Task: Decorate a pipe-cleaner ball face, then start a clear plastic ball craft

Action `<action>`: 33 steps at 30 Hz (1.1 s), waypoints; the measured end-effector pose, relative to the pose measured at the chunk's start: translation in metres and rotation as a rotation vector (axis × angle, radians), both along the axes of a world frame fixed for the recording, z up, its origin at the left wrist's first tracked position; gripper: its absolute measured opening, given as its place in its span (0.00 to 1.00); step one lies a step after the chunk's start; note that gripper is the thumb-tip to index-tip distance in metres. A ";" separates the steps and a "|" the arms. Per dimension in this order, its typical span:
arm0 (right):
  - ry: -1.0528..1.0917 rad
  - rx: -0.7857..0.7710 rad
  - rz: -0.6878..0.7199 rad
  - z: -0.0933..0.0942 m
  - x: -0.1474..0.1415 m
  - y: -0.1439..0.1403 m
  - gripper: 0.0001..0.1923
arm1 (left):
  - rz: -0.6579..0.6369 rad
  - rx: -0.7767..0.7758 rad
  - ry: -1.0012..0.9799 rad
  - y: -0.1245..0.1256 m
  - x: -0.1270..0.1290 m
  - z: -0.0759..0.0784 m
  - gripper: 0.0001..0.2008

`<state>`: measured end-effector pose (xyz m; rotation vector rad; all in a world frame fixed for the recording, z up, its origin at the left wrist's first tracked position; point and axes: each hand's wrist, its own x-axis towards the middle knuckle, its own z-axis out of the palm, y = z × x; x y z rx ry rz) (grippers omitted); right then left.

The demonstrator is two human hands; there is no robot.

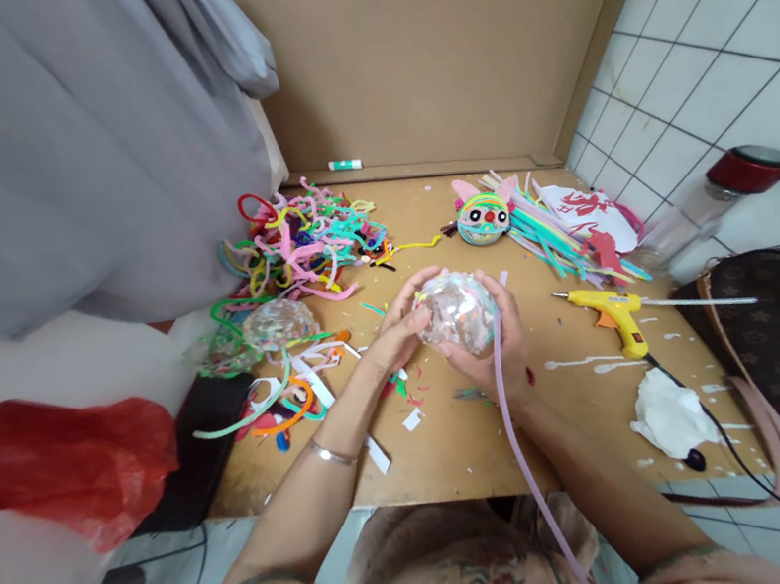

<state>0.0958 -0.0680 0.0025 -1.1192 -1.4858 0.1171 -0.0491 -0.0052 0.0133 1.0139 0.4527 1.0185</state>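
Both hands held one shiny ball (pixel 460 312). The left hand (pixel 397 331) curled its fingers on it; the right hand (pixel 501 343) cupped it, pinching a lilac pipe cleaner (pixel 516 441).

White tiled floor (pixel 723 2), grey curtain (pixel 32 144)

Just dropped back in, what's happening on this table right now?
A person holds a clear glittery ball over the table with both hands: the left hand cups its left side, and the right hand supports it from beneath, with a lilac pipe cleaner trailing down toward the lap. A second clear ball sits to the left by a heap of pipe cleaners. A finished decorated ball and a yellow glue gun lie to the right.
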 end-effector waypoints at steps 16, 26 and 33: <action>-0.130 0.144 -0.113 -0.021 -0.003 0.004 0.48 | 0.164 0.323 0.259 -0.009 -0.001 0.013 0.54; -0.162 0.246 -0.104 -0.024 -0.003 0.002 0.48 | 0.075 0.299 0.356 -0.014 -0.008 0.028 0.55; -0.207 0.371 -0.161 -0.026 -0.006 0.007 0.47 | 0.076 0.382 0.371 -0.015 -0.010 0.030 0.53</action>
